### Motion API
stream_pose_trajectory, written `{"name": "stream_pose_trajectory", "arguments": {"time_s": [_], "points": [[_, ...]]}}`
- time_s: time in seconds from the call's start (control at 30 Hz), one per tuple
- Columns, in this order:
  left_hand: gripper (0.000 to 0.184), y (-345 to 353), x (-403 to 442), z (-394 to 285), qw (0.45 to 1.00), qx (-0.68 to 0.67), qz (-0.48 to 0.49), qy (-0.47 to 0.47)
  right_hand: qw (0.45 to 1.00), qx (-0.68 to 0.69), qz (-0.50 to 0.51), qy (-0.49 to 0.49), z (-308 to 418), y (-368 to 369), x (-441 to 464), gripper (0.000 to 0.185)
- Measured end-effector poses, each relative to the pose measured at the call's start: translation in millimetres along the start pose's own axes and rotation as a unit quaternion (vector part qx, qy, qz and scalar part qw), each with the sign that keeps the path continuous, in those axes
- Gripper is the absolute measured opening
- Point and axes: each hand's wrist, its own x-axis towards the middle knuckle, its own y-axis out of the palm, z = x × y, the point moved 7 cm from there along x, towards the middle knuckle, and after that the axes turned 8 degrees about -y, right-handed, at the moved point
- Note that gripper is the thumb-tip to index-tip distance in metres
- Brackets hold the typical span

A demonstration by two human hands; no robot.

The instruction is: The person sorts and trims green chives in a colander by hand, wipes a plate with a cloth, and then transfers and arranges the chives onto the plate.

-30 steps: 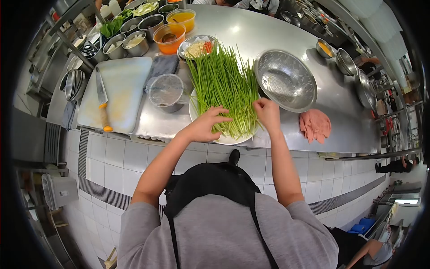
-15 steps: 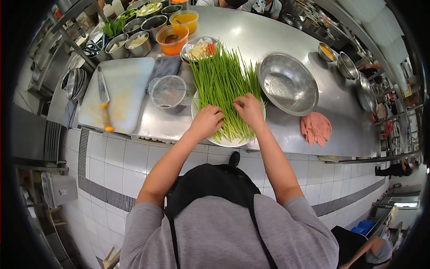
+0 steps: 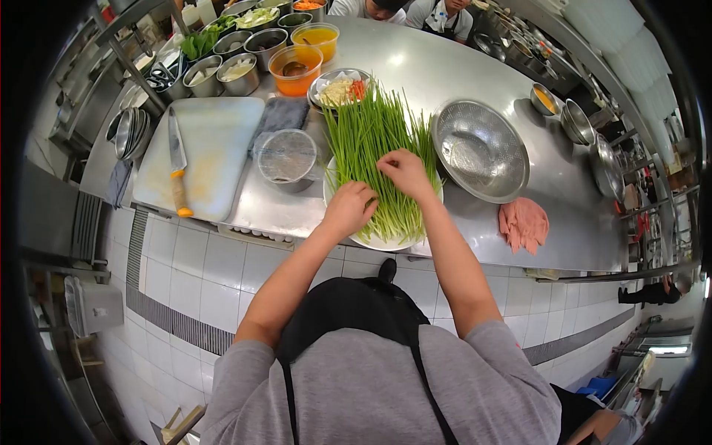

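1. From where I stand, the big heap of green stalks (image 3: 378,126) hasn't gone anywhere: one heap, lying across one white plate (image 3: 374,242) at the near edge of the counter, pale ends toward the person, too many stalks to count.
2. What has changed is the right hand (image 3: 404,172). A second ago it was at the heap's right edge; now it is over the middle, fingers bent, thumb and fingertips close together. Whether a stalk is caught there, I can't tell (its own knuckles are in the way).
3. The left hand (image 3: 352,208) had its fingers spread; now they are loosely curled, resting at the heap's lower left side. I can't see whether they grip anything.
4. So, I'd judge, both hands now work within the stalks, not around their border.
5. Counting down by size: one steel counter (image 3: 400,52); one cutting board (image 3: 215,148); one perforated colander (image 3: 475,152), just right of the heap.
6. Smaller: one lidded clear tub (image 3: 287,157); two tubs of sauce, one orange (image 3: 282,83), one yellow (image 3: 317,37).
7. Smaller again: one pink bundle (image 3: 524,224), perhaps gloves, and one knife (image 3: 178,159) with a yellowish handle, lying on the board.
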Motion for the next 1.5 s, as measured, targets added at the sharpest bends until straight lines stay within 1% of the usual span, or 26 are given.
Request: {"name": "stream_pose_trajectory", "arguments": {"time_s": [0.03,0.07,0.1,0.2,0.23,0.3,0.43,0.47,0.5,0.53,0.6,0.7,0.8,0.87,0.93,1.03,1.07,1.1,1.13,1.2,1.23,1.27,1.3,1.37,1.43,1.5], "points": [[0.016,-0.1,2.3,-1.7,1.000,0.000,-0.001,-0.002,0.988,0.137,0.000,0.072,-5.5,-7.5,-4.4,0.014],[0.019,-4.9,7.3,5.1,0.996,-0.050,-0.029,-0.069,0.952,0.271,0.000,0.144,-9.4,-11.3,-9.6,0.014],[0.022,-8.8,11.5,12.2,0.984,-0.099,-0.056,-0.135,0.927,0.327,0.003,0.185,-13.3,-12.7,-13.4,0.013],[0.027,-9.1,31.6,12.6,0.962,-0.205,-0.053,-0.173,0.874,0.422,-0.006,0.241,-7.6,-18.9,-21.5,0.011],[0.027,-7.9,36.3,12.6,0.962,-0.206,-0.052,-0.170,0.874,0.421,-0.009,0.241,-8.7,-19.5,-22.8,0.011],[0.027,14.3,42.7,15.2,0.951,-0.248,0.044,-0.177,0.829,0.506,-0.024,0.238,-10.4,-15.3,-24.7,0.011],[0.019,33.2,43.0,28.0,0.917,-0.326,0.074,-0.218,0.821,0.508,-0.051,0.254,-20.1,-18.6,-32.6,0.010],[0.018,28.9,43.4,28.7,0.932,-0.285,0.061,-0.215,0.934,0.323,-0.042,0.149,-12.6,-33.6,-28.5,0.009],[0.016,25.6,43.4,28.4,0.945,-0.243,0.048,-0.211,0.992,0.120,-0.029,0.036,1.0,-42.7,-26.5,0.009],[0.016,25.7,42.9,27.3,0.945,-0.243,0.051,-0.212,0.992,0.121,-0.029,0.039,0.8,-42.6,-28.9,0.009],[0.016,17.8,45.0,21.8,0.956,-0.219,0.025,-0.194,0.999,-0.002,0.009,-0.052,19.6,-42.7,-28.6,0.008],[0.014,10.5,48.2,10.3,0.967,-0.181,0.036,-0.178,0.998,0.008,-0.027,-0.060,22.5,-46.4,-28.6,0.008],[0.013,7.4,50.5,1.4,0.983,-0.147,0.014,-0.114,1.000,-0.010,-0.001,-0.025,19.8,-44.5,-30.3,0.009],[0.013,8.7,50.4,1.6,0.986,-0.121,0.025,-0.111,1.000,0.016,-0.013,-0.012,14.1,-46.9,-28.2,0.009],[0.014,9.1,49.0,0.0,0.989,-0.095,0.033,-0.107,0.992,0.076,-0.096,0.034,6.2,-65.9,-27.6,0.007],[0.020,-1.7,46.1,-3.6,0.983,-0.099,0.002,-0.154,0.968,0.163,-0.153,0.112,-10.0,-92.3,-34.9,0.002],[0.025,-9.9,46.8,-19.5,0.992,-0.076,-0.027,-0.093,0.948,0.205,-0.183,0.157,-14.2,-100.6,-39.1,0.000],[0.031,-15.0,47.3,-33.1,0.996,-0.054,-0.057,-0.031,0.951,0.179,-0.199,0.153,-6.4,-109.8,-43.6,0.007],[0.031,-11.3,48.1,-33.7,0.996,-0.054,-0.056,-0.031,0.951,0.179,-0.199,0.153,-9.9,-109.9,-51.9,0.007],[0.036,17.8,44.0,-52.0,0.990,0.000,0.049,0.131,0.988,-0.045,-0.135,0.063,-9.7,-107.1,-65.5,0.019],[0.039,35.6,40.3,-50.4,0.984,0.008,0.102,0.147,0.987,-0.069,-0.085,0.121,-22.7,-97.3,-78.2,0.023],[0.039,43.7,36.3,-46.1,0.984,0.009,0.101,0.148,0.979,-0.093,-0.036,0.177,-33.0,-88.1,-90.6,0.028],[0.037,47.8,31.3,-45.3,0.983,0.053,0.080,0.154,0.979,-0.094,-0.038,0.176,-29.7,-83.5,-96.5,0.028],[0.036,49.3,26.8,-45.8,0.980,0.096,0.060,0.165,0.955,-0.115,0.006,0.274,-35.7,-65.4,-109.5,0.028],[0.033,46.3,25.6,-38.4,0.982,0.105,0.114,0.107,0.954,-0.128,-0.001,0.270,-37.7,-51.5,-109.5,0.029],[0.033,41.2,21.0,-29.0,0.978,0.135,0.128,0.099,0.961,-0.144,-0.030,0.236,-35.0,-45.8,-111.0,0.030]]}}
